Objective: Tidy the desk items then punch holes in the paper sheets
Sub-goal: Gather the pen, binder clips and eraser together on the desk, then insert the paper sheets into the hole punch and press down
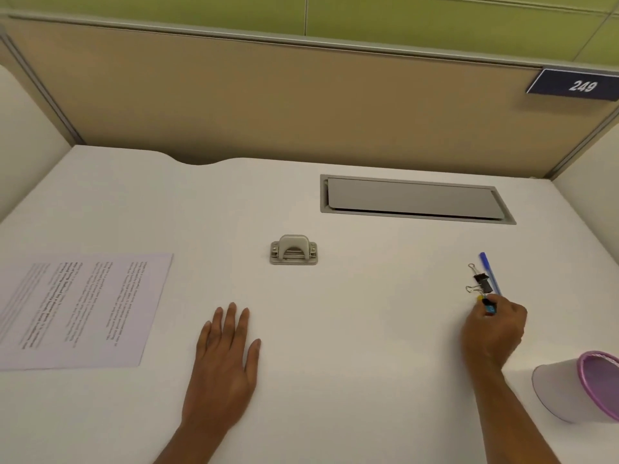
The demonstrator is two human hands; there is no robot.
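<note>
At ctr: small beige hole punch point(293, 250)

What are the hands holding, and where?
The left hand holds nothing; it lies flat on the desk. The right hand fingers seem to pinch the pen by its near end, beside the clips.

Left hand point(222, 360) lies flat; right hand point(492, 329) pinches small item point(490, 309).

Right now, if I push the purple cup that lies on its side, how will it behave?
The purple cup lies on its side on the desk, so it will probably roll. Its body narrows away from the rim, so it would likely curve, not go straight. It looks thin-walled, so probably light.
</note>
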